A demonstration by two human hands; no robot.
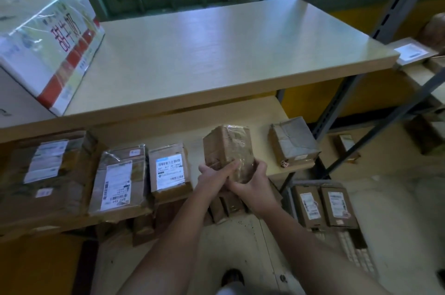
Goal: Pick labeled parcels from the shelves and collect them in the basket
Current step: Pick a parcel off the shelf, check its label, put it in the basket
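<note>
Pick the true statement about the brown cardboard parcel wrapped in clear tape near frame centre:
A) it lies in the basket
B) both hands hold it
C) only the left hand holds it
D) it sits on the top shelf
B: the left hand and the right hand both hold the brown cardboard parcel wrapped in clear tape by its lower end, in front of the lower shelf.

Left hand, right hand hold taped parcel by lower shelf.
</note>
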